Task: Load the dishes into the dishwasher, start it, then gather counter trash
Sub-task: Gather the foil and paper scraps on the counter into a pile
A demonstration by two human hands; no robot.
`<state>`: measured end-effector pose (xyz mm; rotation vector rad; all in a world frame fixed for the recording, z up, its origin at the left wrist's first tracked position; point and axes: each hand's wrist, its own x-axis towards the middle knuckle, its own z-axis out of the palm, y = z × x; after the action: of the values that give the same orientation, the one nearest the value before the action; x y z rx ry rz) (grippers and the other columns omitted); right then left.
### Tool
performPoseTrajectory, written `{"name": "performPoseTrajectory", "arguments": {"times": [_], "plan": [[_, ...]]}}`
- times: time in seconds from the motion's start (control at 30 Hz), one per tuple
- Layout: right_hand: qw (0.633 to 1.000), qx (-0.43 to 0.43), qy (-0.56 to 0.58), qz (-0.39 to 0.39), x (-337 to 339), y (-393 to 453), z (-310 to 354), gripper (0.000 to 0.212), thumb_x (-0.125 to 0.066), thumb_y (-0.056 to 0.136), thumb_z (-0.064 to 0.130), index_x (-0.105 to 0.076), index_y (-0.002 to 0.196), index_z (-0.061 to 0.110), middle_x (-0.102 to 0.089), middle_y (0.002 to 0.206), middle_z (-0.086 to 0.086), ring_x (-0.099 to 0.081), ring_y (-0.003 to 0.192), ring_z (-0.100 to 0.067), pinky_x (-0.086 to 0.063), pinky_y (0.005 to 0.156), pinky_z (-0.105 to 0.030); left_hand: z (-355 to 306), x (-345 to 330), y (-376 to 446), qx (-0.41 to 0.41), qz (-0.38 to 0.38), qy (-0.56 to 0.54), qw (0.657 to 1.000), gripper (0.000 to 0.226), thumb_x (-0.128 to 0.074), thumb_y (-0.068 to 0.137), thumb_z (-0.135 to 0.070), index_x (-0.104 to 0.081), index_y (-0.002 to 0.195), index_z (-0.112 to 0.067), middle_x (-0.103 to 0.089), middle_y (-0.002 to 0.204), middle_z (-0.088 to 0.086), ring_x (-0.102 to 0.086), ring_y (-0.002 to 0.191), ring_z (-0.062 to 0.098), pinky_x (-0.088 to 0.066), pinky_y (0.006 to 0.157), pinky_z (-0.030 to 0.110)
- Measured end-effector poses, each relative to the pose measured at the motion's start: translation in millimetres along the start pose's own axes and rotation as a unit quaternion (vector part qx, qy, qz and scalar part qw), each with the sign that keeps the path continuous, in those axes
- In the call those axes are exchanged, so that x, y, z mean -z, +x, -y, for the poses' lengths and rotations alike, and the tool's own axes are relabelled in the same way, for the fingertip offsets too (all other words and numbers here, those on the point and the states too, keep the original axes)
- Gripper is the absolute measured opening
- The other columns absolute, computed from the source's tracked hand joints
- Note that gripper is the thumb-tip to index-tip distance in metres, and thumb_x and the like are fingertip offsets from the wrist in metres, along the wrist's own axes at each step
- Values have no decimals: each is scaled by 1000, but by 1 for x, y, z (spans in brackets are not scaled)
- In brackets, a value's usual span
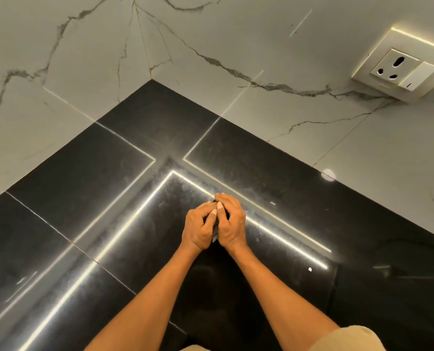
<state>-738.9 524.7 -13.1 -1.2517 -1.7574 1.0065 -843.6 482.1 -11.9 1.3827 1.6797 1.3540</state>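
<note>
Where both grips meet at centre, left hand (200,227) and right hand (230,222) curl around one small dark scrap (215,233), mostly hidden, orientation unclear, above the black desk (124,173); one wall socket (396,72) at 2 o'clock.

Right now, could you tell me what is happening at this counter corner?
A person stands at the black countertop with both hands together. The left hand and right hand are curled round a small dark wad, apparently scrunched trash, though what it is cannot be told. A small white scrap lies on the counter to the right. A wall socket sits above.
</note>
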Motion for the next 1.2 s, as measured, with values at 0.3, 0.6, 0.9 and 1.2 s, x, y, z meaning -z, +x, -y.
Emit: {"name": "performPoseTrajectory", "arguments": {"times": [0.3, 0.6, 0.9, 1.2], "plan": [[999, 21, 25, 10, 8, -67, 10, 38, -44, 99, 29, -75, 108, 9, -71, 110, 2, -61, 113, -10, -50, 99, -34, -19, -7, -68, 21, -87, -24, 996, 31, -47, 93, -23, -71, 76, -12, -65, 68, -3, -61, 60, 17, -47, 55, 41], [999, 24, 20, 20, 28, -122, 9, 37, -44, 100, 28, -75, 110, 11, -71, 113, 3, -60, 117, -10, -49, 101, -36, -37, -14, -121, 19, -89, -32, 995, 30, -48, 92, -23, -72, 77, -13, -65, 68, -6, -61, 59, 13, -44, 57, 25], [999, 14, 5, 30, 54, -165, 8, 34, -46, 100, 25, -74, 114, 14, -70, 117, 4, -58, 121, -8, -45, 105, -30, -48, -32, -158, 37, -93, -21, 995, 31, -50, 91, -24, -74, 77, -10, -66, 61, 1, -61, 54, 14, -46, 61, 22], [997, 37, 28, 67, 83, -191, 0, 31, -47, 98, 22, -75, 110, 15, -68, 116, 12, -58, 121, -7, -46, 105, -33, -68, -62, -197, 71, -145, -11, 987, 24, -53, 90, -12, -74, 78, -12, -70, 74, -6, -64, 63, 7, -44, 60, 18]]}}
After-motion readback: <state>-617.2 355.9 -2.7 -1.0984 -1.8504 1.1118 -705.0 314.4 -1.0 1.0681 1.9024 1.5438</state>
